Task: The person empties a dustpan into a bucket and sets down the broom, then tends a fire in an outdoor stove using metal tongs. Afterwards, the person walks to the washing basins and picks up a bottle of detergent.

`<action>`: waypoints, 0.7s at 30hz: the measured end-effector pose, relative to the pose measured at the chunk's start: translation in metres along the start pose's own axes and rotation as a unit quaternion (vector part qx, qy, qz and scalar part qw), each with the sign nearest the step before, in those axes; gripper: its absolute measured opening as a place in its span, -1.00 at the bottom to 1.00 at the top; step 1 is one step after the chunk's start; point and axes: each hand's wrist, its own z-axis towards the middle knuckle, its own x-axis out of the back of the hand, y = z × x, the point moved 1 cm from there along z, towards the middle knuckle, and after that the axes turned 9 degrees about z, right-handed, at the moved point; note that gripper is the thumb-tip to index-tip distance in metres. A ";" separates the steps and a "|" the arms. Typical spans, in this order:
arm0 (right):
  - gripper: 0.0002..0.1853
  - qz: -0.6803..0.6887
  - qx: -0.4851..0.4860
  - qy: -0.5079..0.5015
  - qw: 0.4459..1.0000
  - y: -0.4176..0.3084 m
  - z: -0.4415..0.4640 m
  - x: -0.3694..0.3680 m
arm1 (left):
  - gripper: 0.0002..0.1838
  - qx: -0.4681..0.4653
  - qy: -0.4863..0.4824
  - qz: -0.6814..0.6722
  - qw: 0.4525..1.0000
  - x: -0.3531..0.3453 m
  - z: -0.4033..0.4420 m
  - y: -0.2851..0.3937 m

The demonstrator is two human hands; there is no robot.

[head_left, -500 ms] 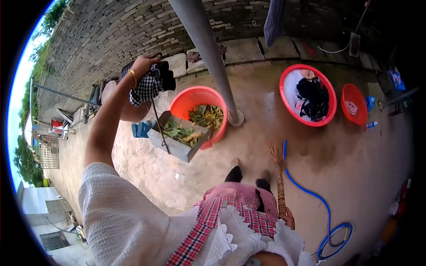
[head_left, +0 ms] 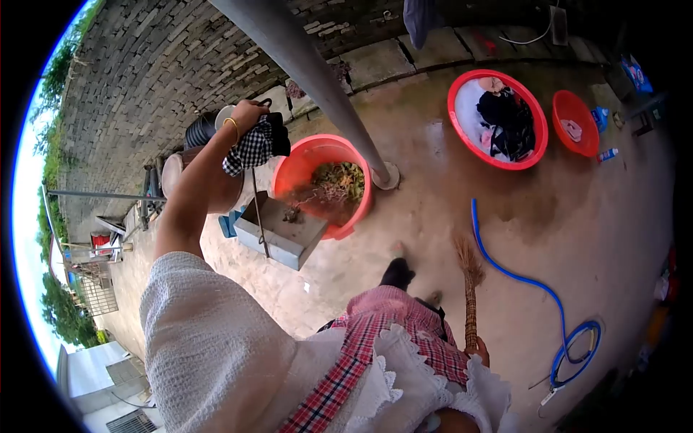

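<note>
My left hand (head_left: pixel 249 113) is closed around the top of the upright handle of a long-handled metal dustpan (head_left: pixel 280 229). A black-and-white checked cloth (head_left: pixel 249 151) hangs at that hand; whether my fingers hold it too, I cannot tell. The dustpan tilts against the rim of a large red bucket (head_left: pixel 285 177), with a small dark clump left in its pan. Inside the bucket lie leaves and brown debris (head_left: pixel 339 180), blurred in part. Low on my right side, my right hand (head_left: pixel 479 351) is wrapped around the handle of a straw broom (head_left: pixel 470 303), bristles pointing away from me.
A grey pole (head_left: pixel 317 79) rises beside the bucket. Farther right stand a red tub (head_left: pixel 534 162) of suds and dark clothes and a smaller red basin (head_left: pixel 583 137). A blue hose (head_left: pixel 512 273) curls over the concrete floor. The brick wall (head_left: pixel 166 65) runs behind.
The green leaves that filled the dustpan have dropped out into the bucket, leaving the pan nearly bare. My left hand has shifted slightly right; the broom has swung a little right and lower.
</note>
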 end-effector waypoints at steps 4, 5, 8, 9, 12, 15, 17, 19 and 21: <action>-0.48 0.005 -0.029 -0.042 0.999 0.008 0.008 0.011 | -0.65 -0.051 0.003 -0.020 0.999 0.076 -0.014 0.011; -0.52 0.012 -0.054 -0.041 0.998 0.009 0.008 0.015 | -0.66 -0.012 -0.016 -0.044 0.999 0.076 -0.011 0.012; -0.50 0.052 -0.095 -0.081 0.991 0.001 -0.010 0.015 | -0.68 -0.078 0.002 -0.003 0.997 0.013 -0.035 0.036; -0.41 0.068 -0.093 -0.061 0.991 0.004 -0.011 0.019 | -0.67 -0.062 -0.001 0.013 0.998 -0.014 -0.039 0.035; -0.30 0.076 -0.061 -0.050 0.994 0.018 -0.015 0.035 | -0.64 -0.030 0.009 0.021 0.999 -0.029 -0.038 0.035; -0.26 0.042 -0.040 -0.051 0.997 0.033 -0.011 0.048 | -0.63 0.032 0.035 -0.029 0.998 0.002 -0.051 0.017; -0.29 0.050 -0.025 -0.065 0.996 0.043 0.000 0.058 | -0.63 -0.014 0.061 -0.035 0.997 0.035 -0.068 0.020; -0.31 0.054 -0.036 -0.099 0.993 0.042 -0.007 0.058 | -0.63 -0.037 0.070 -0.030 0.996 0.042 -0.083 0.012; -0.32 0.058 -0.022 -0.120 0.991 0.053 -0.013 0.082 | -0.64 0.019 0.089 -0.045 0.995 0.027 -0.103 0.015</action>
